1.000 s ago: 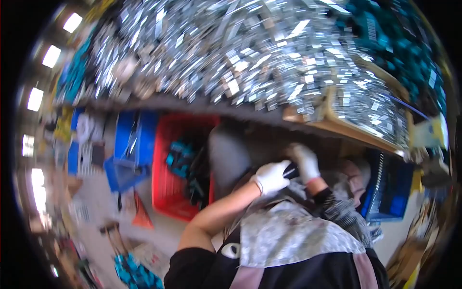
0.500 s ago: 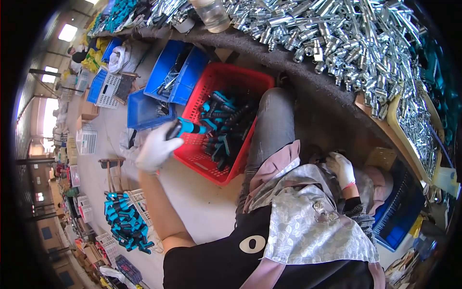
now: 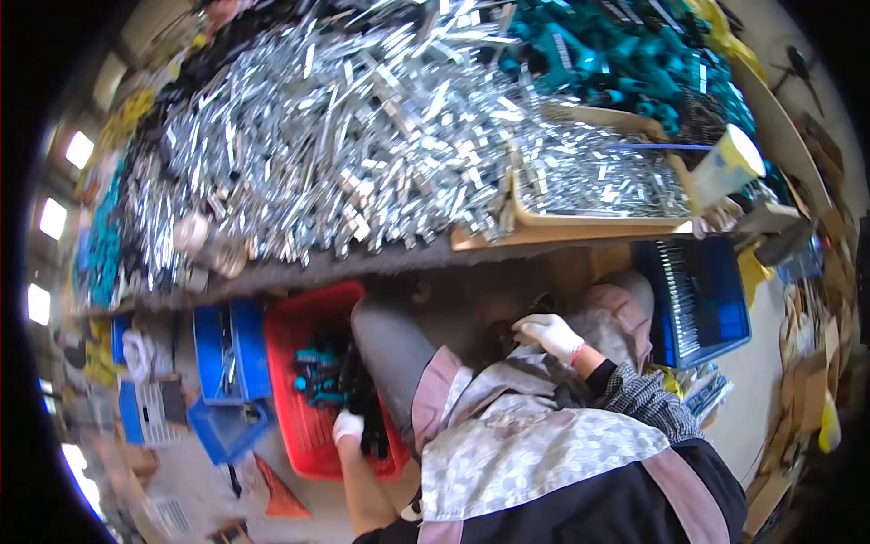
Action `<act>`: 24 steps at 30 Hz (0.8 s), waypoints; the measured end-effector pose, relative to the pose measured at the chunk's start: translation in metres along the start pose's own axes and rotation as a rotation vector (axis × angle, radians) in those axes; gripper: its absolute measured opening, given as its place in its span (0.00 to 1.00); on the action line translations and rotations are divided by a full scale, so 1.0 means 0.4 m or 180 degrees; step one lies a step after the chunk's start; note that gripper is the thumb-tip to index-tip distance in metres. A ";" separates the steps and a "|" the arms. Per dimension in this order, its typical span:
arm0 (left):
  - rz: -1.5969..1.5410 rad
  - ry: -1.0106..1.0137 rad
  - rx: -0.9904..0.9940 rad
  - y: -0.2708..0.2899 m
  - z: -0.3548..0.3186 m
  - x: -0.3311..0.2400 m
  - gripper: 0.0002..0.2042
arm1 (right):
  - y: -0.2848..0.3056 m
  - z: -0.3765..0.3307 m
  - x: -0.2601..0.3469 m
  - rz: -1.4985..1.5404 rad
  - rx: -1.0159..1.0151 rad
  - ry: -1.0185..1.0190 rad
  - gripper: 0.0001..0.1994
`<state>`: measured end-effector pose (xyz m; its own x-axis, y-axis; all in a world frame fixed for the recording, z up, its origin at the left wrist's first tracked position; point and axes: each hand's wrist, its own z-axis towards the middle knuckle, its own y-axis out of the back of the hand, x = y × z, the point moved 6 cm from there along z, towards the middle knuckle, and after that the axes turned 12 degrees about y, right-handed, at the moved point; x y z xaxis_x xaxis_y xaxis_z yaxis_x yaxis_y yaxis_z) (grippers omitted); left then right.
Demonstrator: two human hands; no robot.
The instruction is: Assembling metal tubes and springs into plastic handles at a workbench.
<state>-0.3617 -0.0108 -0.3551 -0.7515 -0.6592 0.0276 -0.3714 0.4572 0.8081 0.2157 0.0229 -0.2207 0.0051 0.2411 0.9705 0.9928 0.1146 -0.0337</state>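
My left hand (image 3: 348,424), in a white glove, reaches down into the red plastic crate (image 3: 292,399) on the floor. It is beside several black-and-teal tool handles (image 3: 319,376) lying in the crate. Its fingers are blurred and partly hidden, so whether it grips anything does not show. My right hand (image 3: 551,337), also in a white glove, is over my lap between my knees. Its fingers are together and bent. A small dark shape (image 3: 544,305) is just beyond it, and what the fingers hold, if anything, is hidden.
A workbench across the front bears a heap of shiny metal parts (image 3: 362,145), a tray (image 3: 598,177) of small parts, teal housings (image 3: 616,63) and a paper cup (image 3: 729,168). Blue bins (image 3: 231,349) are left of the crate; a blue crate (image 3: 698,308) is at right.
My left hand has gone from the crate's left side, where it held a black-and-teal tool handle, down into the crate. The view has swung toward the bench. My right hand stays over my lap.
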 end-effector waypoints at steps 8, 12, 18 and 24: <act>-0.0550 -0.2600 -0.0666 0.567 -0.459 -0.529 0.19 | 0.099 -0.090 0.624 -0.0154 -0.0022 0.1547 0.13; -0.0442 -0.3951 -0.0306 0.699 -0.813 -0.778 0.19 | 0.216 -0.028 0.768 -0.1292 -0.0649 0.2013 0.12; 0.0411 -0.5156 -0.0491 0.762 -0.999 -0.977 0.19 | 0.390 -0.051 0.853 -0.4572 -0.2269 0.2887 0.06; 0.0754 -0.4968 -0.0533 0.788 -0.931 -1.068 0.20 | 0.520 -0.102 0.734 -0.4526 -0.2079 0.0808 0.15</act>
<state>0.0455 0.1926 0.1069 -0.6179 0.6973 -0.3633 -0.1869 0.3185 0.9293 0.4285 0.0783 0.0670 -0.9817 0.1346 0.1345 0.0824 -0.3360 0.9382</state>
